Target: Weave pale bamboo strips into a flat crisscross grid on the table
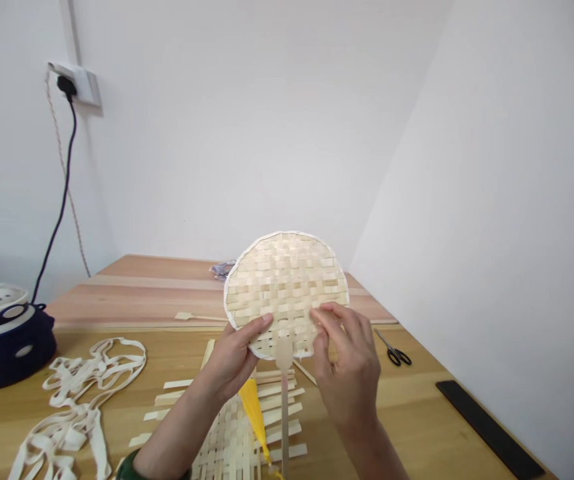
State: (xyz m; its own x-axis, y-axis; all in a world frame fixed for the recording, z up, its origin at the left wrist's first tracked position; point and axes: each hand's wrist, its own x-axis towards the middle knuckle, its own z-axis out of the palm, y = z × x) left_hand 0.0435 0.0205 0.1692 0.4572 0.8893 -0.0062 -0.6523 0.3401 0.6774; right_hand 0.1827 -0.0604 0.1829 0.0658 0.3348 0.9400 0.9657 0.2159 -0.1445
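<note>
A round woven bamboo fan (pixel 287 273) with a white edge binding is held up over the table, its pale flat handle (pixel 285 407) pointing down. My left hand (pixel 234 360) grips its lower left edge, thumb on the near face and the other fingers behind. On the lower right face, the fingertips of my right hand (pixel 347 357) are bent and touch the weave; whether they pinch anything small I cannot make out. A yellow tassel (pixel 253 413) hangs below the fan. Under it lies a loose woven sheet of bamboo strips (pixel 229 433) with uneven ends.
White cloth tape (pixel 97 363) lies heaped at left, near a dark blue pot (pixel 11 350) whose black cord runs to a wall socket (pixel 83 85). Scissors (pixel 395 353) and a black bar (pixel 487 427) lie at right. Behind are a spare handle (pixel 194 317) and a greyish bundle (pixel 221 270).
</note>
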